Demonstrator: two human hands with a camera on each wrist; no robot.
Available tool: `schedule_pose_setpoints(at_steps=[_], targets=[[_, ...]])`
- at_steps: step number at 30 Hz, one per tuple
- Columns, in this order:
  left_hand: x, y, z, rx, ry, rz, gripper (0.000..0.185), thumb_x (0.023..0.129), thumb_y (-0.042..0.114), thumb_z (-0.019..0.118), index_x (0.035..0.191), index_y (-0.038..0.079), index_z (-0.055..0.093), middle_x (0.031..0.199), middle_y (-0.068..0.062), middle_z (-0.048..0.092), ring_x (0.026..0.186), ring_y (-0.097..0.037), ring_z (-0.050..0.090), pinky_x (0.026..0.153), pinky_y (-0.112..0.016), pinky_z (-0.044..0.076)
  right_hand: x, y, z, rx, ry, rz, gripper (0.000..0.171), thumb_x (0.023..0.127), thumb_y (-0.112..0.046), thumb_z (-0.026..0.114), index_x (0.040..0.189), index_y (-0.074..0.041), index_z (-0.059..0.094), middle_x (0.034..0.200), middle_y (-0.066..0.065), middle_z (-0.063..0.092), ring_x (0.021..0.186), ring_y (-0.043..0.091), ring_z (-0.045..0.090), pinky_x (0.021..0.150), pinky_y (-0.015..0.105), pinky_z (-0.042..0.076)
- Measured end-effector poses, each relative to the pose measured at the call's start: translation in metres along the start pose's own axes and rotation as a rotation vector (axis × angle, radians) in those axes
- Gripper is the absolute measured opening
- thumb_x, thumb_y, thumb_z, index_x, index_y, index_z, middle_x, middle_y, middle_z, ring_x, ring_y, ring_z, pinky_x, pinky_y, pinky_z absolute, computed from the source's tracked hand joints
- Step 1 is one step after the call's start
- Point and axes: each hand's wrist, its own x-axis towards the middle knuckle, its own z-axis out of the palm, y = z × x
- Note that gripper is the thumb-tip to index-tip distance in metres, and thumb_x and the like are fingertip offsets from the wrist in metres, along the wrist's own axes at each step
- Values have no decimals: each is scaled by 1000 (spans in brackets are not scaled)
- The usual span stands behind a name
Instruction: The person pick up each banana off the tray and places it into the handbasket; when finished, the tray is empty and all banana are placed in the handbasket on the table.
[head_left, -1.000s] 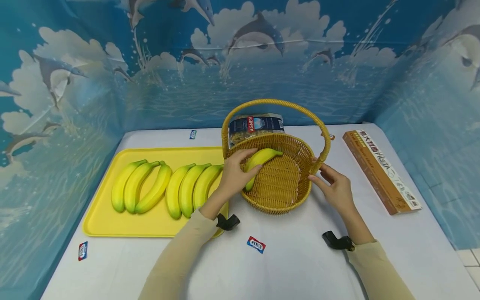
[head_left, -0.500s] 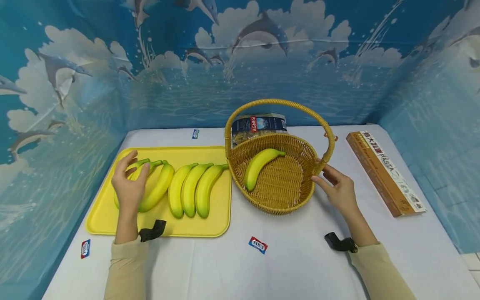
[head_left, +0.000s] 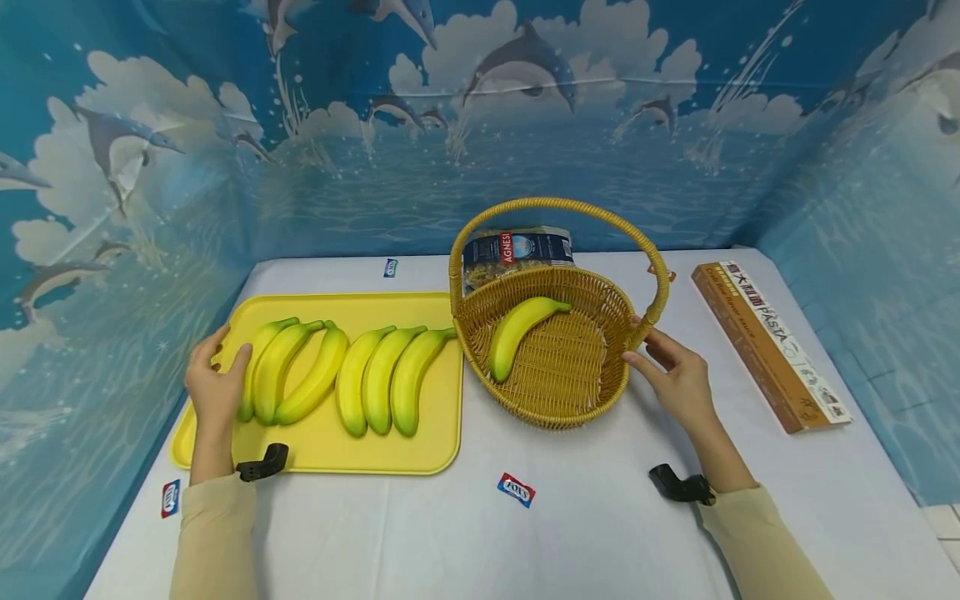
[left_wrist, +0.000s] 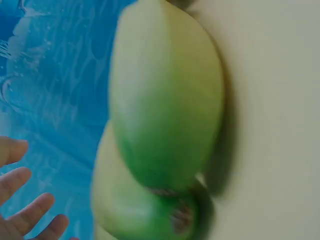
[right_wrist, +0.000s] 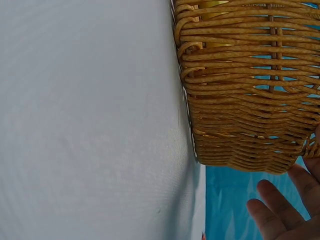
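Observation:
My left hand point(head_left: 216, 382) is at the left end of the yellow tray point(head_left: 315, 450), beside the leftmost banana point(head_left: 258, 358). Its fingers point(left_wrist: 32, 215) are spread and hold nothing; in the left wrist view they stand apart from the banana ends point(left_wrist: 167, 110). Several bananas lie side by side on the tray, in two groups. A single banana point(head_left: 519, 332) rests in the left part of the wicker basket point(head_left: 562, 396). My right hand point(head_left: 678, 379) grips the basket's right rim at the foot of its handle, the thumb in front. Part of those fingers is hidden behind the handle.
Behind the basket lies a pasta bag point(head_left: 516, 250). A long pasta box point(head_left: 768, 346) lies at the right. Small candy wrappers are scattered about, one in front point(head_left: 517, 490) and one at the left point(head_left: 171, 498). A dolphin-print curtain point(head_left: 480, 150) encloses the table's back and sides.
My left hand has let go of the banana in the basket and moved left across the tray to the leftmost banana. The right hand stays on the basket rim.

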Motion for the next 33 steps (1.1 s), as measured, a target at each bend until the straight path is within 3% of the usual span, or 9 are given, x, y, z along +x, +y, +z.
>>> schedule_pose_setpoints(at_steps=[4, 9, 15, 18, 22, 24, 27, 30, 33], targets=[[5, -15, 0, 43, -86, -83, 50, 99, 23, 55, 146, 8, 46, 154, -18, 37, 139, -39, 33, 112, -56, 29, 1, 18, 2, 2, 1, 3, 52, 87, -7, 71, 137, -5, 56, 136, 18, 58, 115, -23, 41, 100, 30, 47], [9, -31, 3, 88, -153, -176, 51, 101, 25, 50, 150, 10, 41, 156, -17, 35, 139, -41, 34, 112, -54, 30, 1, 24, 3, 4, 0, 12, 54, 87, -11, 73, 138, -10, 57, 136, 15, 59, 115, -22, 42, 98, 38, 48], [11, -40, 7, 126, -190, -235, 52, 102, 26, 49, 151, 13, 38, 158, -17, 31, 144, -42, 28, 115, -53, 28, 1, 25, 4, 10, -5, 16, 54, 87, -11, 73, 138, -8, 56, 137, 15, 58, 116, -22, 41, 98, 42, 47], [10, -42, 8, 127, -160, -253, 52, 101, 23, 52, 150, 12, 40, 157, -17, 33, 143, -41, 30, 115, -52, 28, 1, 24, 4, 16, -6, 6, 53, 87, -7, 72, 138, -7, 56, 139, 14, 57, 118, -21, 41, 99, 40, 47], [8, -39, 7, 125, -71, -271, 51, 99, 21, 54, 148, 12, 43, 153, -18, 39, 138, -38, 37, 114, -49, 30, 0, 7, 2, 25, -11, -11, 50, 88, -4, 70, 136, 1, 56, 137, 20, 56, 118, -22, 40, 99, 39, 47], [7, -35, 7, 120, -17, -284, 51, 99, 23, 55, 148, 14, 44, 150, -17, 44, 131, -33, 42, 109, -43, 34, -1, -2, 1, 34, -13, -20, 49, 89, -3, 69, 135, 5, 55, 136, 24, 55, 117, -22, 41, 99, 39, 47], [4, -22, 6, 89, 47, -291, 52, 98, 28, 57, 148, 19, 45, 145, -14, 49, 115, -18, 46, 101, -37, 35, 0, 4, 1, 41, -12, -21, 50, 89, -6, 70, 136, 0, 56, 137, 22, 56, 119, -20, 42, 99, 37, 47], [-4, -1, 9, 26, 96, -251, 53, 94, 28, 64, 144, 21, 51, 132, -4, 57, 100, -2, 44, 97, -30, 34, 1, 19, 3, 32, -5, -6, 53, 87, -8, 72, 137, -7, 57, 138, 14, 58, 119, -19, 43, 99, 37, 47], [-21, 23, 15, -47, 113, -149, 50, 90, 22, 70, 138, 17, 58, 112, 13, 58, 91, 5, 42, 90, -23, 36, 2, 24, 4, 37, -2, -1, 54, 86, -9, 73, 138, -9, 57, 138, 12, 58, 119, -18, 44, 99, 34, 48]])
